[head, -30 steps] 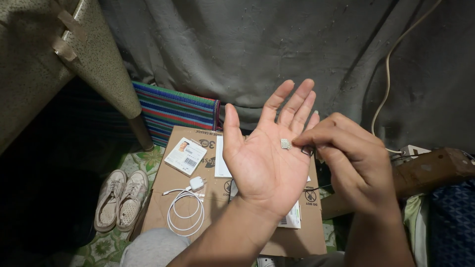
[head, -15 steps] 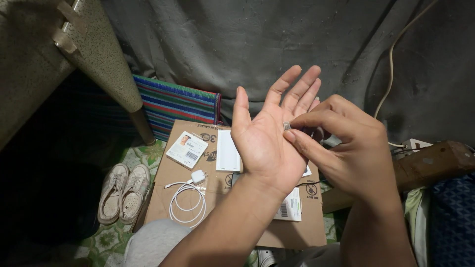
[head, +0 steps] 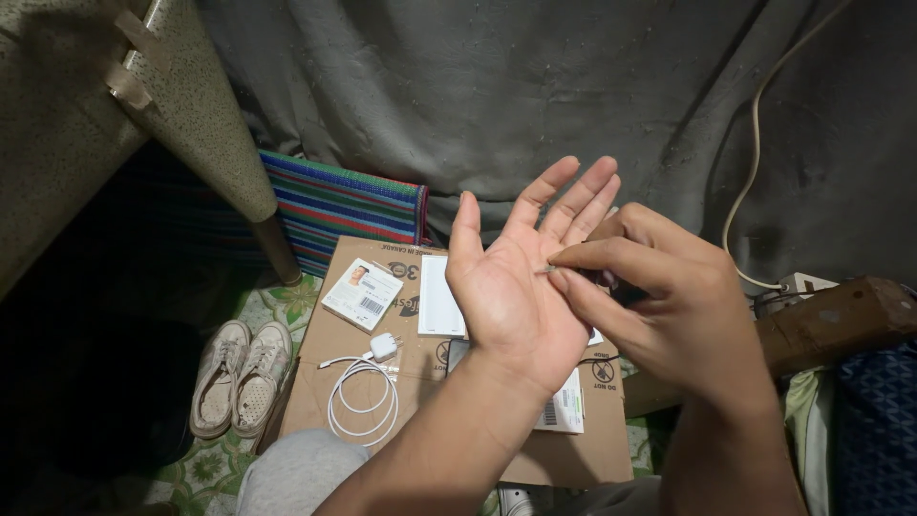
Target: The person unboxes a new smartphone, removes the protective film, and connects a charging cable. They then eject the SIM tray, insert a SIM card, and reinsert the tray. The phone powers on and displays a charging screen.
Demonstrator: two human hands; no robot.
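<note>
While pinched by right fingers (head: 564, 256), chip (head: 546, 269) touches left palm (head: 511, 296).

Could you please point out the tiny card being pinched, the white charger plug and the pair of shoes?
tiny card (head: 547, 269), head view, its visible edge.
white charger plug (head: 384, 346), head view, its body.
pair of shoes (head: 237, 375), head view, the right shoe's inner side.

A tiny, thin, pale chip (head: 547, 269) is pinched edge-on between the thumb and forefinger tips of the right hand (head: 659, 306). It sits just at those fingertips, touching the open left hand (head: 521, 287) near the finger bases.
</note>
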